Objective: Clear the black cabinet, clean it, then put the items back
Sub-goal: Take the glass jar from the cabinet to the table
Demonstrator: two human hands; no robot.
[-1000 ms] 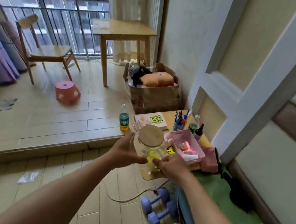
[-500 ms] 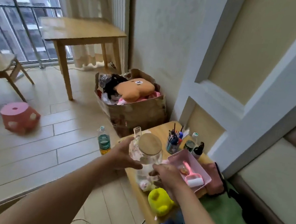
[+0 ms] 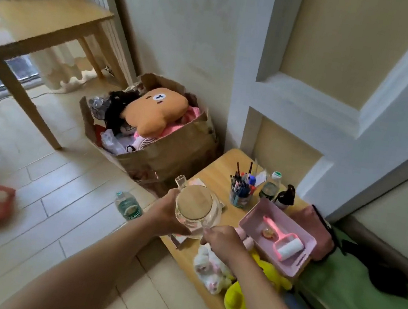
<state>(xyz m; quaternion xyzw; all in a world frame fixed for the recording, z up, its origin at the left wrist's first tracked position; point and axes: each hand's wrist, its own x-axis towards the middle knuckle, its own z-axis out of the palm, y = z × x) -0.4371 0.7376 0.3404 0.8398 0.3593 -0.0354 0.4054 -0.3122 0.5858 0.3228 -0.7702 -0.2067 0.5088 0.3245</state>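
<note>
In the head view, the glass jar (image 3: 197, 206) with its wooden lid has travelled further over the low bench (image 3: 218, 172) than a second ago and is now just left of the pen cup (image 3: 240, 196) and the pink tray (image 3: 275, 234). The left hand (image 3: 164, 214) grasps its left side, and the right hand (image 3: 221, 241) pinches its near right edge. The black cabinet is out of view, so this looks like the clearing stage, with the jar about to be set down here.
</note>
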